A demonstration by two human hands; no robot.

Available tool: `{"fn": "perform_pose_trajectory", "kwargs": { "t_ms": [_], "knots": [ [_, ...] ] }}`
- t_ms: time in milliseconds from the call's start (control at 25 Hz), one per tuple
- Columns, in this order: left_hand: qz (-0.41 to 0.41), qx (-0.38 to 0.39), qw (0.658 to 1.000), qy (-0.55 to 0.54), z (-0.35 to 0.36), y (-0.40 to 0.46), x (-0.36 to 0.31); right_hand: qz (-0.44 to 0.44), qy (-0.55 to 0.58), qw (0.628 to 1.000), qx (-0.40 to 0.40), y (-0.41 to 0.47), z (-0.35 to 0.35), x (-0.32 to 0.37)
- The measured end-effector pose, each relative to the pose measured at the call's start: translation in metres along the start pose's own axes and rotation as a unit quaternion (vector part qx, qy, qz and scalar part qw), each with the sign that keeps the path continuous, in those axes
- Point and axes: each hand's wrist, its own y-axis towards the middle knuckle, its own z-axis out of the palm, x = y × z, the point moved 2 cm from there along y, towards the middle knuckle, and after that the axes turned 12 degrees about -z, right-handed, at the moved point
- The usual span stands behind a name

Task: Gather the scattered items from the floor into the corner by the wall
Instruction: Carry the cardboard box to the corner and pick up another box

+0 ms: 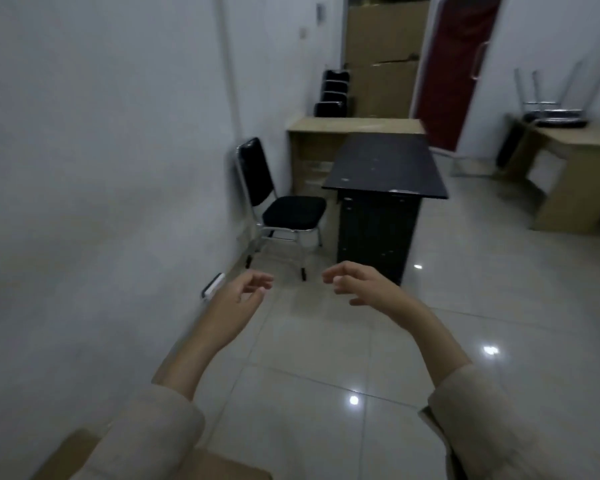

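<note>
Left hand: raised over the tiled floor, fingers loosely curled, grip part open, nothing held. Beige sleeve pushed back from the forearm.

Right hand: raised at like height, apart from the left, fingers curled inward, grip part open, nothing held. Beige sleeve likewise.

Small white and dark item: seen low at the foot of the white wall, just beyond the left hand; its kind cannot be told through the blur.

Black padded chair: chrome legs, set against the wall.

Black counter: stood just beside the chair, top scuffed.

Pale wood counter: placed behind the black one, against the wall.

Stacked black chairs and cardboard boxes: kept beyond it.

Red door: shown at the back.

Brown cardboard: seen at the lower edge.

No brand, label or writing can be read anywhere.
</note>
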Motion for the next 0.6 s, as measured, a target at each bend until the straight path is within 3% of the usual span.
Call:
{"fn": "perform_pose_trajectory", "kwargs": {
  "t_ms": [160,320,600],
  "knots": [
    [0.076,0.136,0.988,0.015,0.087,-0.004,-0.059,0.077,0.015,0.982,-0.172,-0.105,-0.070,-0.031],
    [0.137,0.259,0.956,0.028,0.174,-0.038,-0.106,0.141,0.029,0.938,-0.317,-0.230,-0.106,-0.051],
    [0.205,0.399,0.893,0.032,0.297,-0.169,-0.147,0.240,0.041,0.851,-0.465,-0.458,-0.078,-0.055]
  ]
}}
